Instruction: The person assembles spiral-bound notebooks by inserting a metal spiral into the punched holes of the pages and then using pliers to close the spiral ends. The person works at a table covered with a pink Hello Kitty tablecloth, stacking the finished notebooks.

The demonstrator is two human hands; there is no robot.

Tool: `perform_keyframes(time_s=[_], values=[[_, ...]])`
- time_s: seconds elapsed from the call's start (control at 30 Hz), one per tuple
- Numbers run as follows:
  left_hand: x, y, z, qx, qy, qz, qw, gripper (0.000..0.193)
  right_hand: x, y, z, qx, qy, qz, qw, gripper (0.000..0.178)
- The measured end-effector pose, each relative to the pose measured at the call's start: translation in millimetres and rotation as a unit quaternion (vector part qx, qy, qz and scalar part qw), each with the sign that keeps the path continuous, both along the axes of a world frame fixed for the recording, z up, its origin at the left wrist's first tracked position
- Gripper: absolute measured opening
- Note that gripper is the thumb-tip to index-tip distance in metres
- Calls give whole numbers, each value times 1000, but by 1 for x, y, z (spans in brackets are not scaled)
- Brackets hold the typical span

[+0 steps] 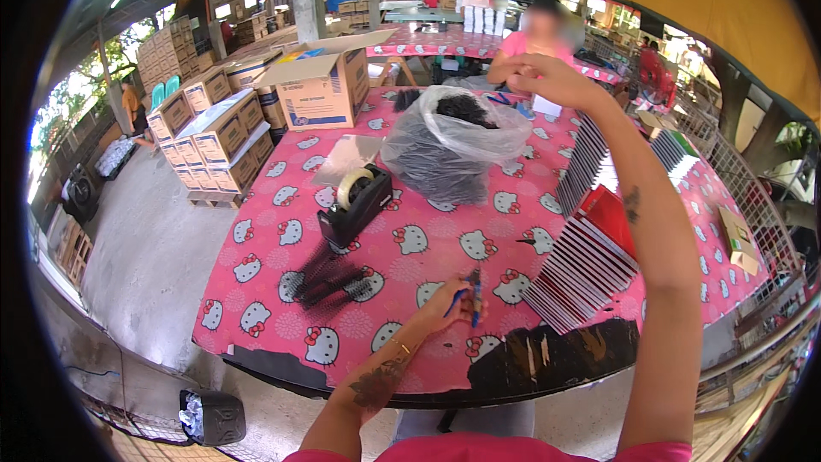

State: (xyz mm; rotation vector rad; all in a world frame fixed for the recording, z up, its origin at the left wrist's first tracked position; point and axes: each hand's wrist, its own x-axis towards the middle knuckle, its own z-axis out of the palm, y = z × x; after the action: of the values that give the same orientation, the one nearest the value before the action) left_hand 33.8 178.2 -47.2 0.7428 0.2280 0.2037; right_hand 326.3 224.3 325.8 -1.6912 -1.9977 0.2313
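Observation:
Low over the near middle of the table, my left hand (453, 303) is closed round a small blue-handled hand tool (475, 293) that looks like pliers; its dark tip points away from me. My right arm stretches far up and forward, and my right hand (547, 79) is raised in front of a person in pink across the table. Its fingers are bent, and whether they hold anything I cannot make out. A black tape dispenser (357, 207) stands left of centre, with a loose pile of black mesh (329, 281) nearer me. Beyond it sits a clear plastic bag (449, 154) of black material.
Stacks of thin, dark-edged pieces (581, 278) lie on the right, beside a red packet (609, 221). An open carton (318, 90) stands at the far left of the pink patterned table (282, 231). Boxes (214, 137) are piled on a pallet. The table's near edge is torn.

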Motion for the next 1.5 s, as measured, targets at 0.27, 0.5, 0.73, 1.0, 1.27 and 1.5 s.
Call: perform_keyframes(time_s=[0.27,0.5,0.73,1.0,1.27,1.5], values=[[19,-68,119,268,-13,173,948,39,-23,-200,-32,-166,10,53,985,84],[47,-93,175,247,-74,126,958,44,-24,-218,-84,-41,-134,21,990,62],[58,-88,179,210,-57,109,970,44,-32,-217,-86,-37,-143,16,989,62],[51,-74,193,263,-18,82,961,43,-34,-219,-89,-31,-140,4,990,61],[41,-67,192,632,-13,181,754,42,-37,-220,-88,-22,-135,8,991,56],[45,-81,178,324,-37,109,939,42,-34,-218,-89,-26,-131,8,991,57]])
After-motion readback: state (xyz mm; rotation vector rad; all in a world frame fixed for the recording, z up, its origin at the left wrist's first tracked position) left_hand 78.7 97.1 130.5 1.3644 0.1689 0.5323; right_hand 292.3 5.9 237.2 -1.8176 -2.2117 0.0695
